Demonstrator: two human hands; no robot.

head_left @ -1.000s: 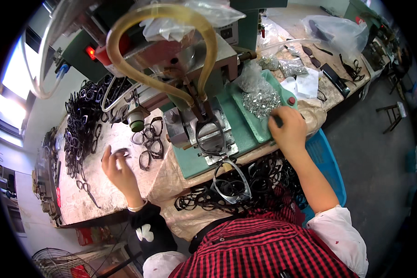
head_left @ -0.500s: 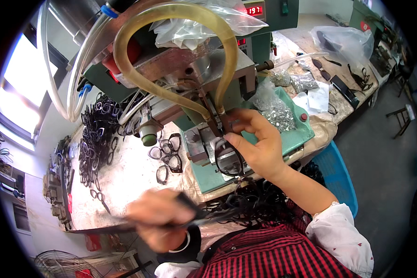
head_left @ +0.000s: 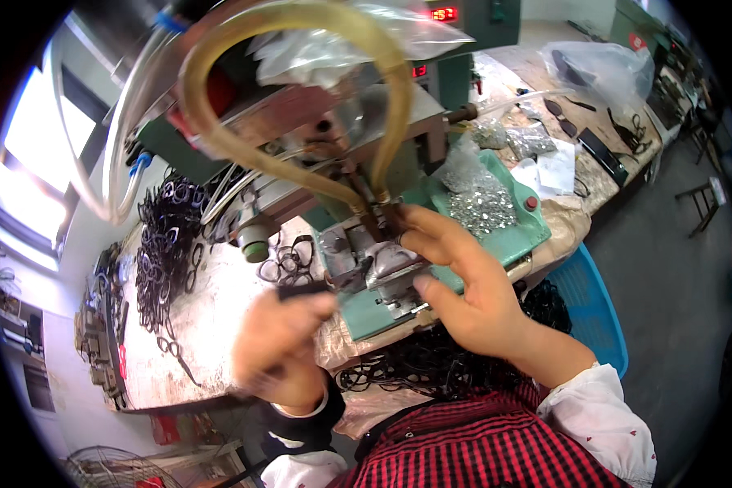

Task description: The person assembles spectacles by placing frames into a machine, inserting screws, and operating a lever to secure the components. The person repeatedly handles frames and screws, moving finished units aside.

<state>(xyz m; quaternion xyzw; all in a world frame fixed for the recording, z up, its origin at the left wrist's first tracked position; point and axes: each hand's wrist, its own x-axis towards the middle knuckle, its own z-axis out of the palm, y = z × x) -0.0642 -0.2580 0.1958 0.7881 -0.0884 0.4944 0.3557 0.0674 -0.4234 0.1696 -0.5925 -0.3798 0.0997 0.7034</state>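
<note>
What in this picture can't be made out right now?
All in the head view:
- Left hand: motion blur hides its grip and the identity of the dark piece by its fingers.
- Right hand: its own fingers hide whether it grips anything.
- Machine: top cut off by the upper edge.
- Metal bits: too small to tell their shape.

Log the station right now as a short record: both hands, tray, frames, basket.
Left hand: motion-blurred, near bench; dark item at its fingers, grip unclear
Right hand: at metal fixture, hold unclear
Tray: green, bearing small shiny pieces
Loose frames: dark, left of fixture
Basket: blue, beyond right forearm
</note>
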